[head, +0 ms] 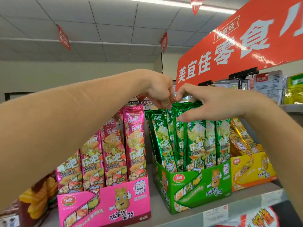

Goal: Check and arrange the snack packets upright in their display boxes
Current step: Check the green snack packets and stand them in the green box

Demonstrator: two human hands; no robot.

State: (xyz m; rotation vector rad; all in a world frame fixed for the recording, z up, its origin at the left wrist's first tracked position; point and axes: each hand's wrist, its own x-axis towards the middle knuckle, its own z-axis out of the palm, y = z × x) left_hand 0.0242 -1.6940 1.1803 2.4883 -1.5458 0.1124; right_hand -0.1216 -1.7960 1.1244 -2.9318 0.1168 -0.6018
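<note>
Head view: nearest, pink display box point(105, 205), printed card with a low front, its pink packets point(113, 153) standing upright. Just beyond on the shelf point(246, 199), green display box point(193, 187). Its green packets point(196, 141) are slim glossy foil with crimped tops, long axis near vertical, fanning slightly. Both hands meet at the upper ends, box straight below. Left hand point(159, 90) pinches one top edge with curled fingers. Right hand point(201, 102) clasps the neighbouring tops, thumb on the front faces. Yellow box point(252, 171) alongside. Red sign point(237, 46) overhead behind.
</note>
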